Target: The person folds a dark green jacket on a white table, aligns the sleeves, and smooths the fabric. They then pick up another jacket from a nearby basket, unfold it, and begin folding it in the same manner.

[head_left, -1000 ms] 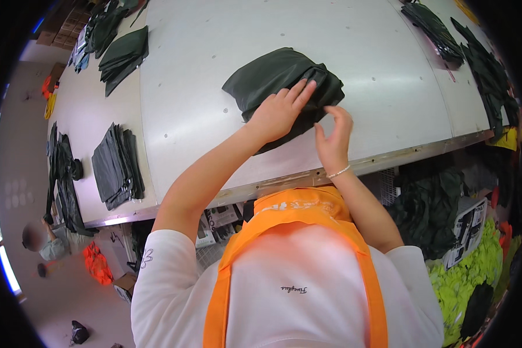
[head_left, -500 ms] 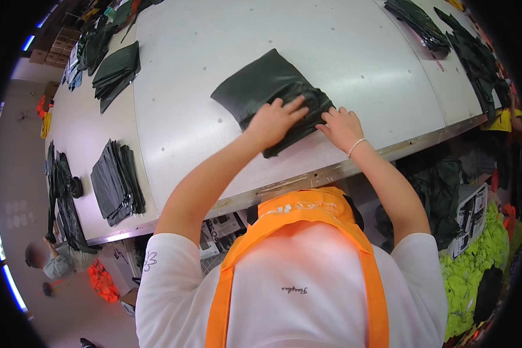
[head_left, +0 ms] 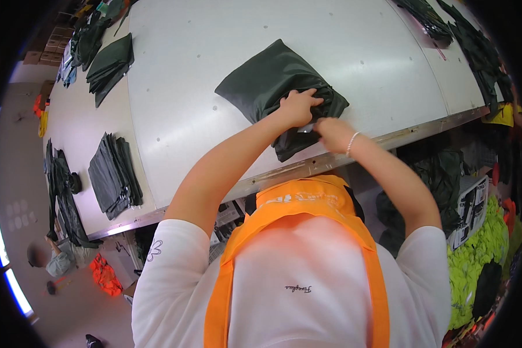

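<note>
A dark green, slightly shiny fabric bundle (head_left: 267, 81), folded to a cushion-like square, lies askew near the table's front edge. Its corner nearest my hands is gathered and creased. My left hand (head_left: 300, 108) rests on that creased part, fingers spread and pressing on the cloth. At the bundle's near right side, my right hand (head_left: 333, 134) has its fingers curled together at the fabric edge, somewhat blurred. A small pale patch, perhaps a label, shows between the two hands. What the right fingertips pinch is partly hidden.
The large pale table (head_left: 180, 69) ends at a worn front edge. A stack of dark folded pieces (head_left: 115, 177) lies at left, with another dark stack (head_left: 111, 66) farther back. More dark garments (head_left: 426, 20) lie far right. Yellow-green cloth (head_left: 478, 261) is heaped below the table at right.
The left hand has shifted right over the bundle. The right hand has drawn nearer along its edge, fingers now curled. The bundle's gathered corner looks rearranged, and a pale patch has appeared.
</note>
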Demonstrator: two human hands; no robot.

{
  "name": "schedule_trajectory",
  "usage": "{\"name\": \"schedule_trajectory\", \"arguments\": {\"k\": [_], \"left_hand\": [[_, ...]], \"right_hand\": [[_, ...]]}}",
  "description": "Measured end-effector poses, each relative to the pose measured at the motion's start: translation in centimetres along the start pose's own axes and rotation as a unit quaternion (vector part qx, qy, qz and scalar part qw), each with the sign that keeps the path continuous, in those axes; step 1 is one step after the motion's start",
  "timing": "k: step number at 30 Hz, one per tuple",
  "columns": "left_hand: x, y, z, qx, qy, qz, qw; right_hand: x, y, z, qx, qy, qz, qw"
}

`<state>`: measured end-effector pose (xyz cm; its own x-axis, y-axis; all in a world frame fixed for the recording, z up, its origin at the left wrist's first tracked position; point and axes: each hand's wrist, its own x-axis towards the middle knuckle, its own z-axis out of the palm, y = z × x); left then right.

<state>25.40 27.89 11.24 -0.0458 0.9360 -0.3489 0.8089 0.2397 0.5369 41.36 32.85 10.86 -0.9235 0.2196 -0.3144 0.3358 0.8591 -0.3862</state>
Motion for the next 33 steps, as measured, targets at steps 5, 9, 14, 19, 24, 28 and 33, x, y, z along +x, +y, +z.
{"name": "schedule_trajectory", "arguments": {"k": [5,9,14,19,24,28,33], "left_hand": [[1.9,0.0,1.8,-0.050,0.109,-0.018,0.993],[2.4,-0.9,4.9,-0.040,0.213,-0.005,0.976],[0.8,1.2,4.1,0.017,0.066,0.083,0.994],[-2.8,2.7,-4.9,-0.121,0.147,0.163,0.968],[-3.5,0.8,-0.5,-0.273,-0.019,0.152,0.950],[-0.8,2.4,1.8,-0.299,-0.056,0.242,0.921],[0.5,5.5,3.0,-0.088,0.006,0.369,0.925]], "right_hand": [[-0.8,-4.2,4.3,0.152,0.129,-0.051,0.979],[-2.0,-6.5,2.4,0.130,0.131,-0.030,0.982],[-3.0,-5.5,2.2,0.118,0.144,-0.019,0.982],[-6.8,-1.4,2.0,0.201,0.202,-0.003,0.959],[-8.4,2.4,1.2,0.230,0.201,-0.035,0.952],[-9.4,4.7,-0.2,0.228,0.183,-0.048,0.955],[-11.2,7.8,-0.4,0.212,0.139,-0.063,0.965]]}}
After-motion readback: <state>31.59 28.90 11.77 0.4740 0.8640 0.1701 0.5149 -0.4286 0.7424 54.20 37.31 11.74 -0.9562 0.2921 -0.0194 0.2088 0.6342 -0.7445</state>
